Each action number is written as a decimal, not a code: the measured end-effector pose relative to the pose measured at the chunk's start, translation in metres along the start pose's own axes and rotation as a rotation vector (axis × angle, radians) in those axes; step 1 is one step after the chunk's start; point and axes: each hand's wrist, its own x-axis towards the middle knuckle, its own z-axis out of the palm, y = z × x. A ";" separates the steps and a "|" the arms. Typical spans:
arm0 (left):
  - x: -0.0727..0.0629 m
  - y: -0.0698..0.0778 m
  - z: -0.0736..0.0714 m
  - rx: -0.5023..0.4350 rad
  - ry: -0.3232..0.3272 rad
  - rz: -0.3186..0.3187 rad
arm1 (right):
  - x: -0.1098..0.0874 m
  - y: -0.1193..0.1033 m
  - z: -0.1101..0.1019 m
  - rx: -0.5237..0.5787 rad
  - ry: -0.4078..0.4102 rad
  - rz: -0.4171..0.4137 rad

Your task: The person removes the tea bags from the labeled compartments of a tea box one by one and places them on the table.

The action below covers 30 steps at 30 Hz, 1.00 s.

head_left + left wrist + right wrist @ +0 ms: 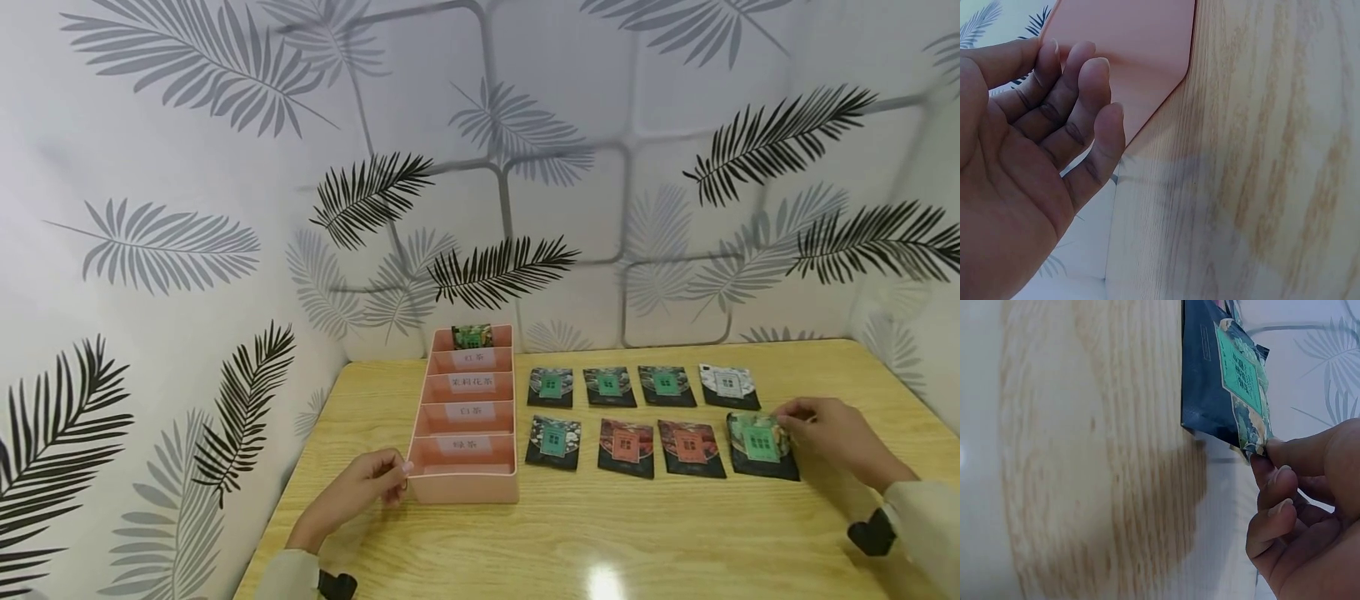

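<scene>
My right hand (840,437) pinches the near-hand corner of a green-and-black tea packet (762,446) between thumb and index finger. In the right wrist view, the packet (1219,381) is tilted, its green label facing up. On the left, my left hand (363,483) holds the front left corner of a pink divided box (465,487), thumb and index finger at the rim. Its other fingers curl loosely beside the pink wall (1141,75) in the left wrist view. A green tea packet (472,337) stands in the box's rearmost compartment.
Right of the box, tea packets lie in two rows: green-labelled ones (551,387) and a white one (730,387) behind, a dotted one (553,442) and two red ones (626,447) in front. A leaf-patterned wall (555,208) borders the wooden table (600,533).
</scene>
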 end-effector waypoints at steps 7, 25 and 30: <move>-0.001 0.001 0.000 0.001 0.006 0.007 | 0.006 0.008 0.004 -0.049 0.013 -0.031; -0.002 0.002 0.001 -0.009 0.007 0.013 | 0.007 0.006 -0.002 -0.037 0.016 0.014; -0.001 0.002 0.001 -0.016 0.005 0.011 | 0.012 -0.002 0.001 -0.034 0.046 -0.030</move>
